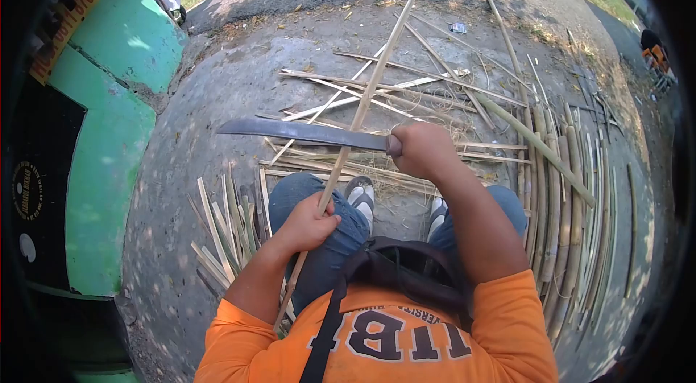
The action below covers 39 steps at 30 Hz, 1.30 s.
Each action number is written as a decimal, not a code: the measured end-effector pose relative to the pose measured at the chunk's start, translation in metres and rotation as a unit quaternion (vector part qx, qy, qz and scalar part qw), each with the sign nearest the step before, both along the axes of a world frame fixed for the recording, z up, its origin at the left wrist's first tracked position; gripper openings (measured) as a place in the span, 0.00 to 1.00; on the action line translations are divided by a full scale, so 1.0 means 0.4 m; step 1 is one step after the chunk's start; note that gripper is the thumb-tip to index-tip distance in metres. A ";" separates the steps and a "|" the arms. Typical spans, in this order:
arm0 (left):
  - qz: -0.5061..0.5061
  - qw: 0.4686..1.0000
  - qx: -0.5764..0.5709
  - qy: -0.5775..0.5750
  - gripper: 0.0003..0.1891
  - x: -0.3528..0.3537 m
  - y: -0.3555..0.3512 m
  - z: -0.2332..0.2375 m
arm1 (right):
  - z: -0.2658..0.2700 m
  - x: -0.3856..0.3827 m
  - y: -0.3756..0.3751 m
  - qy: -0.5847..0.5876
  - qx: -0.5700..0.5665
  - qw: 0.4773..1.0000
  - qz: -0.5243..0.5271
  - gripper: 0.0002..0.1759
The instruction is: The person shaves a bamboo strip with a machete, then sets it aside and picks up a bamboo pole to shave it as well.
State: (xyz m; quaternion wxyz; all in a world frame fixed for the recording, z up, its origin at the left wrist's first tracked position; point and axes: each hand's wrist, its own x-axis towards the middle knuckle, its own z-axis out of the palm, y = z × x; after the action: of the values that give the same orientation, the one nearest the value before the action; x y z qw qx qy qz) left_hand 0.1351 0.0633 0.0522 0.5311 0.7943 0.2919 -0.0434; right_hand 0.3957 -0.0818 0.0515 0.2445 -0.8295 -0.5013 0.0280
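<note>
The left hand (310, 225) holds a long stick (375, 78) that leans up and away. The right hand (424, 151) grips a big knife (304, 133), its blade lying across the stick. More sticks (573, 187) lie on the gray ground (196, 143), by a green wall (109, 187).

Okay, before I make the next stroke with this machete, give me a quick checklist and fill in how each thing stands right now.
1. Right hand closed around the handle of the machete: ok.
2. Left hand gripping the bamboo strip: ok.
3. Left hand apart from the machete, on the near side of it: ok.
4. Sharp edge facing the way you want: cannot tell.
5. Left knee and left foot well away from the strip: not ok, both look close to it.
6. Gloves on: not ok, hands are bare.
</note>
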 end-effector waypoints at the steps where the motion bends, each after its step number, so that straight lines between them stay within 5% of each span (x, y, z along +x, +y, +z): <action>1: -0.004 0.999 0.040 0.000 0.10 0.002 -0.005 -0.004 | 0.007 -0.024 0.000 -0.004 -0.023 0.999 0.038 0.08; 5: 0.017 0.991 0.134 -0.006 0.09 -0.004 -0.037 -0.017 | -0.002 -0.043 0.003 -0.019 -0.030 0.997 0.063 0.07; 10: 0.033 0.990 0.141 0.003 0.09 -0.004 -0.040 -0.018 | -0.024 0.046 0.014 0.068 -0.043 0.993 -0.083 0.10; 19: -0.001 0.996 0.093 -0.005 0.11 -0.002 -0.017 -0.012 | -0.003 -0.036 0.001 0.011 -0.034 0.993 0.116 0.09; 22: -0.013 0.997 0.066 -0.030 0.11 -0.021 -0.007 -0.014 | 0.019 0.000 0.004 0.011 -0.053 0.997 0.061 0.10; 28: -0.044 0.996 0.074 0.007 0.11 -0.064 -0.029 0.039 | -0.021 0.191 -0.042 0.108 0.121 0.960 -0.230 0.14; 39: 0.002 0.998 -0.004 0.065 0.10 -0.221 -0.002 0.095 | 0.013 0.239 -0.114 0.198 0.200 0.906 -0.318 0.17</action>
State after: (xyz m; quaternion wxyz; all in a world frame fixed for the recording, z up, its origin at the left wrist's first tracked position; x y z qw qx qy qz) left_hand 0.0469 0.0626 0.0903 0.5140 0.7872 0.3272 -0.0956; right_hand 0.4915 -0.1275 0.0567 0.4952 -0.8560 -0.1476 0.0115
